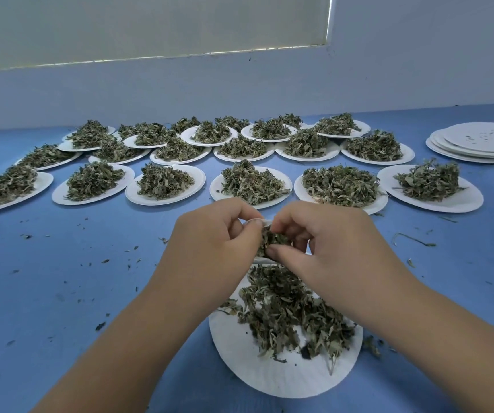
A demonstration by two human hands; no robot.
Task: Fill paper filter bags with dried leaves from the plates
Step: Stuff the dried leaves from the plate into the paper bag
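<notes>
Right beneath the wrists sat a white paper plate (pixel 284 380), its heap of dried leaves (pixel 287 311) piled toward the far side. Out to the left of the hands, crumbs dotted the blue table (pixel 61 278). Left hand (pixel 213 242): fingers curled, pinching one side of the paper filter bag (pixel 262 223). That bag hung between the two hands, just above the near plate, with a clump of leaves (pixel 271 239) showing at its mouth. Right hand (pixel 326 236): fingers and thumb curled in, pinching the bag's other side, thumb against the clump. Beyond the knuckles, rows of loaded plates (pixel 165 201) ran across the table. Far off to the right of the right hand stood a stack of plates (pixel 478 144) bearing only a few crumbs.
</notes>
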